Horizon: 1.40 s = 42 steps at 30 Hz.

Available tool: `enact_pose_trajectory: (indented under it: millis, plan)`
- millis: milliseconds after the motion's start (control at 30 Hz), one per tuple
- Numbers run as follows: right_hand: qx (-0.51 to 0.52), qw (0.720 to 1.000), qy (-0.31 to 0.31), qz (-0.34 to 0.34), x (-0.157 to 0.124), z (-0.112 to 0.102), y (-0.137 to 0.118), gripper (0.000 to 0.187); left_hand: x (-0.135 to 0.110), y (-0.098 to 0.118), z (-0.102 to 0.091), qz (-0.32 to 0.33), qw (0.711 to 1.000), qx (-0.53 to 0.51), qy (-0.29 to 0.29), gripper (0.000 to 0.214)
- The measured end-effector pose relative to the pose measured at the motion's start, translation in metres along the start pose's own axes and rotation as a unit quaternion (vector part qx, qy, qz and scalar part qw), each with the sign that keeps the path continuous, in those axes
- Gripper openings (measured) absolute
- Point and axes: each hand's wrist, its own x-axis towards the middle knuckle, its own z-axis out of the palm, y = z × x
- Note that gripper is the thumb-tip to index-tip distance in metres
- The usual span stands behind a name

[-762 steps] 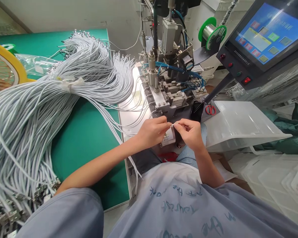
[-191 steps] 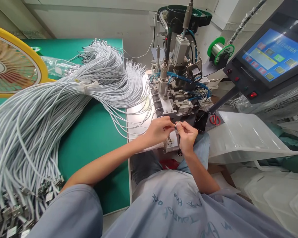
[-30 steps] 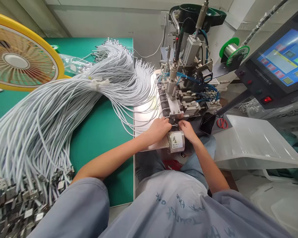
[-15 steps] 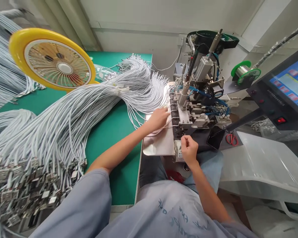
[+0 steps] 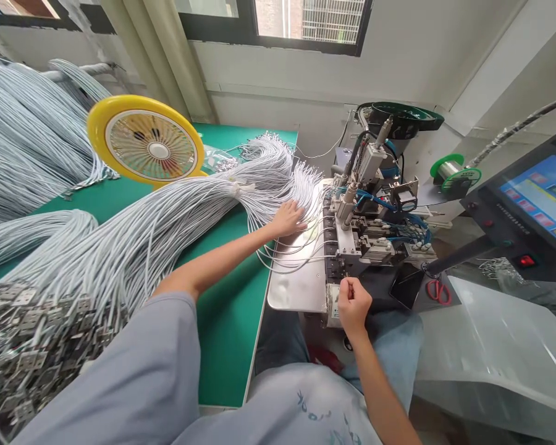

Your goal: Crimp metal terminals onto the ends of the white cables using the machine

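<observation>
My left hand (image 5: 288, 218) lies over the near ends of a bundle of white cables (image 5: 264, 198), its fingers stretched out and touching them. Several cables run from there across a metal plate (image 5: 290, 289) into the black slotted blocks (image 5: 332, 247) along the machine's side. My right hand (image 5: 354, 304) is closed in front of the machine (image 5: 352, 232), close to its front corner. Whatever its curled fingers hold, if anything, is hidden.
A yellow fan (image 5: 146, 139) stands on the green table (image 5: 227, 334) behind the tied cables. Metal connectors (image 5: 37, 340) heap at the left. Right of the machine are a phone (image 5: 406, 285), red scissors (image 5: 438, 292), a wire spool (image 5: 454, 173) and a screen (image 5: 544, 201).
My left hand has moved left, away from the machine's slotted blocks and onto the loose cable ends. My right hand stays closed at the machine's front corner. The view has tilted upward.
</observation>
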Motion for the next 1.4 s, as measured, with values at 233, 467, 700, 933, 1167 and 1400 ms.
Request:
enact_pose_trajectory:
  millis: [233,467,700,933,1167,1400]
  plan:
    - [-0.009,1.000,0.008,0.002,-0.001,0.002,0.003,0.024,0.049,0.006,0.003,-0.045,0.999,-0.011,0.005,0.060]
    - [-0.012,1.000,0.023,0.007,-0.003,0.003,0.004,0.024,0.099,0.013,0.001,-0.108,0.994,-0.029,-0.011,0.056]
    - [-0.021,0.998,0.053,0.010,-0.003,0.004,0.007,0.023,0.126,-0.004,0.003,-0.126,0.991,-0.039,-0.007,0.055]
    - [-0.021,0.996,0.081,-0.036,0.001,0.005,0.003,0.027,0.118,-0.004,-0.004,-0.123,0.992,-0.008,0.005,0.053]
    - [-0.006,0.996,0.078,-0.048,0.000,0.005,0.004,0.027,0.031,-0.021,0.002,-0.060,0.997,0.047,0.002,0.071]
    - [-0.015,0.995,0.084,-0.047,-0.001,0.003,0.003,0.025,0.033,-0.080,-0.055,-0.019,0.985,0.157,0.062,0.064]
